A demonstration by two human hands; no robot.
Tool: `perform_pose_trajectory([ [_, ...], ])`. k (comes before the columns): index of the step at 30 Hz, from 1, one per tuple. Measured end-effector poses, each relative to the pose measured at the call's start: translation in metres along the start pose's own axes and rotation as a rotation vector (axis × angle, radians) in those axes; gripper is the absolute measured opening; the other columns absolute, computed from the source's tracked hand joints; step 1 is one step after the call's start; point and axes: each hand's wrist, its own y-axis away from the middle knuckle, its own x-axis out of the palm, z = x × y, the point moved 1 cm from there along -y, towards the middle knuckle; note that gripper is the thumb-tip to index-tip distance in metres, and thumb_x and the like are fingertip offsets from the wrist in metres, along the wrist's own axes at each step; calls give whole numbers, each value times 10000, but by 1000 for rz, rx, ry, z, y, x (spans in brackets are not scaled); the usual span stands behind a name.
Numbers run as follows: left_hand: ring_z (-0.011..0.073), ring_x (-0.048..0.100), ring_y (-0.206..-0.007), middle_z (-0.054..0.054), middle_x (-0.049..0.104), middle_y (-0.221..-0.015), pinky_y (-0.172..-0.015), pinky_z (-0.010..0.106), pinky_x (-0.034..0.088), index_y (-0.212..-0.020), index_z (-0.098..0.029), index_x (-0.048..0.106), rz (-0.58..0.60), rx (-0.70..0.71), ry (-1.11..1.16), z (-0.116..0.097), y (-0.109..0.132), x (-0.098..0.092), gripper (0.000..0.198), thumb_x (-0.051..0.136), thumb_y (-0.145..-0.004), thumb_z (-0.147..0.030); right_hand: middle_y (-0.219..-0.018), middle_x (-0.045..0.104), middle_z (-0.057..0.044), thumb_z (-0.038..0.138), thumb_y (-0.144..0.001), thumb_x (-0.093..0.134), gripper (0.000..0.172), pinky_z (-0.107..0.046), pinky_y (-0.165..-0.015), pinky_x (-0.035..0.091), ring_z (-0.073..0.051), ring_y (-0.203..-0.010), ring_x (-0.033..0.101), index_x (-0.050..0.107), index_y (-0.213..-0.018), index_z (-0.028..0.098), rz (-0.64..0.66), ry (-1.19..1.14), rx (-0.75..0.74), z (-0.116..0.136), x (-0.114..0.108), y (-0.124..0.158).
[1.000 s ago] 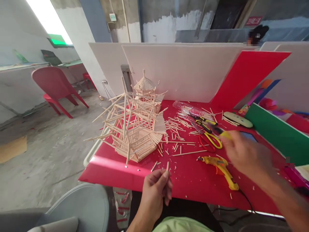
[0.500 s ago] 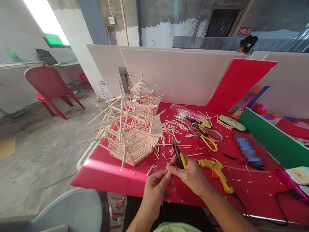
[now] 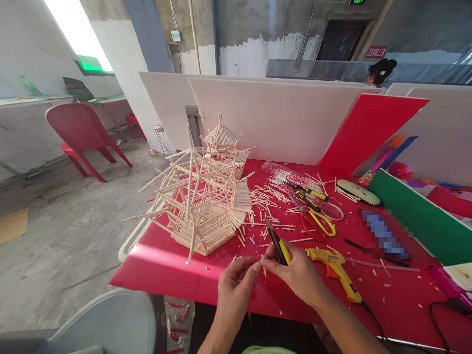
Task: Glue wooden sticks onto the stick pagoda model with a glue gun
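My right hand point(image 3: 295, 273) is closed around a yellow-and-black utility knife point(image 3: 279, 246), its blade pointing up and away from me. At that hand's thumb tip is a short wooden stick piece point(image 3: 264, 271). My left hand point(image 3: 236, 282) is close beside it, thumb and forefinger pinched; what they hold, if anything, is hidden. Just beyond my hands stands a wooden stick pavilion model point(image 3: 202, 216) with an open roof frame. Behind it rises another stick-built pavilion part with a slatted roof point(image 3: 221, 136).
On the red tabletop point(image 3: 165, 275) lie loose sticks point(image 3: 265, 196), yellow-handled scissors point(image 3: 322, 221), red-handled pliers point(image 3: 309, 228) and a yellow glue gun point(image 3: 337, 270) with a cord. A green board point(image 3: 416, 206) stands at right; white boards point(image 3: 273, 118) line the back. A grey stool point(image 3: 110, 319) is at lower left.
My hands have separated slightly, the right shifting a little right with the knife. A short stick piece now shows between them. The whole view has shifted slightly.
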Motion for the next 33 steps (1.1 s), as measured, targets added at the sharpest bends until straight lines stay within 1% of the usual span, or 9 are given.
perform_pose_trajectory([
  [2,108,520,-465,38,662,-634,-391,193,387,-862,-151,772,-60,102,-62,-3,-2,-4,367,802,-678,-467,-747,658,8,478,-752,723,299,-263,-697,502,-157,-715,619,587,-796,216,33,48,-25,3,1,0],
  [7,152,576,-525,53,638,-596,-474,227,450,-689,-170,771,26,275,-272,-10,-5,-9,226,721,-776,-373,-693,649,30,418,-765,721,248,-242,-635,480,-142,-657,600,574,-761,219,108,72,-37,1,6,0],
  [9,163,596,-539,55,653,-600,-506,237,473,-671,-178,766,-38,306,-292,-8,-5,-10,195,730,-759,-348,-744,671,15,422,-777,710,236,-251,-667,492,-152,-697,614,590,-788,219,84,81,-46,-3,6,0],
  [13,170,606,-489,45,691,-587,-437,237,465,-754,-182,758,-271,239,-166,6,-4,-11,225,768,-709,-402,-930,694,-31,468,-851,631,279,-281,-792,512,-184,-855,651,610,-986,225,-20,63,-38,-15,2,10],
  [16,171,615,-463,48,727,-644,-368,236,450,-838,-173,725,-313,163,-47,12,-6,-12,317,762,-713,-462,-962,692,-55,508,-893,567,341,-292,-806,521,-204,-894,665,590,-1077,222,-40,2,-1,-21,2,22],
  [20,168,648,-542,56,735,-764,-355,217,445,-822,-160,682,-282,152,94,12,-10,-8,321,771,-718,-450,-932,707,-60,530,-910,535,331,-281,-787,514,-211,-879,671,627,-968,217,-47,18,3,-26,10,27],
  [25,61,489,-415,-25,649,-612,-368,161,349,-832,-165,663,-186,91,232,15,-6,7,261,777,-742,-382,-830,711,-36,590,-845,601,401,-283,-706,515,-216,-799,673,642,-967,210,-158,-146,82,-32,18,10],
  [28,61,466,-391,-27,623,-591,-371,174,323,-807,-162,637,-96,37,152,13,-3,12,288,764,-746,-413,-744,692,-23,599,-834,603,399,-274,-640,495,-200,-709,654,638,-877,204,-157,-126,94,-31,12,0],
  [33,92,473,-425,-16,570,-555,-424,208,332,-732,-160,633,84,47,-179,-2,-4,10,317,674,-792,-469,-831,704,-27,532,-867,591,331,-274,-731,497,-190,-784,652,650,-882,206,-58,29,-9,-25,-4,-8],
])
